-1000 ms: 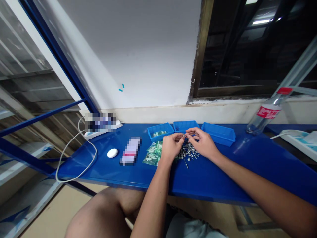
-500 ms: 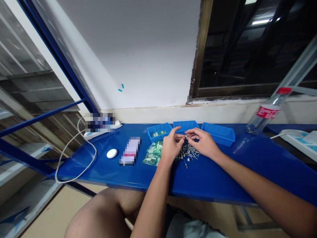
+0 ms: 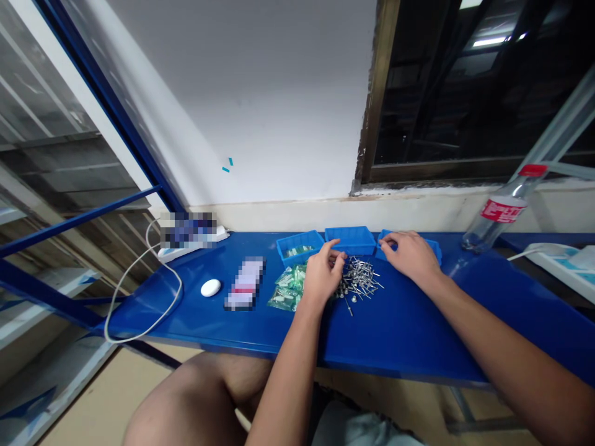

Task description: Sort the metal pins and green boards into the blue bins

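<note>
3 blue bins (image 3: 352, 249), 12 o'clock of 1 metal pin pile (image 3: 362, 279): silvery, thin shanks. Left hand (image 3: 324, 272) half-curled, right hand (image 3: 411, 254) over 2 o'clock bin (image 3: 437, 253); can't tell if pinching.

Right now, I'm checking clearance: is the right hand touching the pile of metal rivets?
Apart: the head view shows blue tabletop between right hand and rivet pile.

- Pins (image 3: 365, 279): silvery grey
- Table (image 3: 395, 334) under the pins: deep, plain blue
- Trays (image 3: 351, 246) behind the pins: lighter, plain blue
- Bags (image 3: 288, 288) left of the pins: see-through green, whitish patches
- Puck (image 3: 211, 287) far left of the pins: white
- Bottle (image 3: 488, 229) right of the pins: clear, red cap (image 3: 533, 170), red label (image 3: 503, 210) with white markings
- Wall (image 3: 260, 99) behind the pins: whitish, two teal strips (image 3: 225, 169)
</note>
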{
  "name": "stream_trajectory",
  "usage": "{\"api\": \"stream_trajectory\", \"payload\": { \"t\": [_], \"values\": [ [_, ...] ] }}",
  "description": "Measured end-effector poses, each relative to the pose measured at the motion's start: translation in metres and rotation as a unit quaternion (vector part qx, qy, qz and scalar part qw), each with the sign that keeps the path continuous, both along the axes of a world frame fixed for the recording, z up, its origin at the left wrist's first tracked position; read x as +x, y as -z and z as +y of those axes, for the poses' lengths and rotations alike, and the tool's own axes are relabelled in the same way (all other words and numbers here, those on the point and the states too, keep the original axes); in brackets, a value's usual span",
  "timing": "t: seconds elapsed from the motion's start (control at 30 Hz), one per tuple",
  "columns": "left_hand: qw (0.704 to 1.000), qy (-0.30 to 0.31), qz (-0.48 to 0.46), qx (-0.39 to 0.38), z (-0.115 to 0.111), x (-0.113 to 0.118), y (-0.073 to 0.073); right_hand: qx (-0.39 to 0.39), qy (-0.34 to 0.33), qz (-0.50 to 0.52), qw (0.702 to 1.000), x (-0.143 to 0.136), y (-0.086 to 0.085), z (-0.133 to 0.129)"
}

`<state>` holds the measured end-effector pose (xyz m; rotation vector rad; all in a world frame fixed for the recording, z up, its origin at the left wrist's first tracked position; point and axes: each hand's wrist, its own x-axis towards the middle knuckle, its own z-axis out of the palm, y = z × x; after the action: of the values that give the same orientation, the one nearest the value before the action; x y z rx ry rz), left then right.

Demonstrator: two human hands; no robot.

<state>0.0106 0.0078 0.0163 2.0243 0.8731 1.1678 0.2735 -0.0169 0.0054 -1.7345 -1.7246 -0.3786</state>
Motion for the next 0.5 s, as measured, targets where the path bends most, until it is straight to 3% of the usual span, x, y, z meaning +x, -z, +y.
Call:
{"api": "stream_trajectory", "payload": {
  "t": [0.1, 0.23, 0.3, 0.5],
  "values": [
    [1.000, -0.003, -0.001, -0.003, 0.000, 0.000, 0.001, 0.041, -0.077, 0.009, 0.996, -0.021, -0.007, -0.006],
    [1.000, -0.003, -0.007, 0.002, 0.000, 0.000, 0.000, -0.032, -0.284, 0.043, 0.957, -0.058, -0.009, -0.016],
    [1.000, -0.008, -0.007, 0.007, 0.000, 0.000, 0.000, -0.068, -0.351, 0.047, 0.933, -0.072, -0.006, -0.018],
    [0.999, -0.034, -0.012, 0.009, 0.001, -0.001, -0.001, -0.104, -0.378, 0.022, 0.920, -0.082, 0.003, -0.012]
  ]
}}
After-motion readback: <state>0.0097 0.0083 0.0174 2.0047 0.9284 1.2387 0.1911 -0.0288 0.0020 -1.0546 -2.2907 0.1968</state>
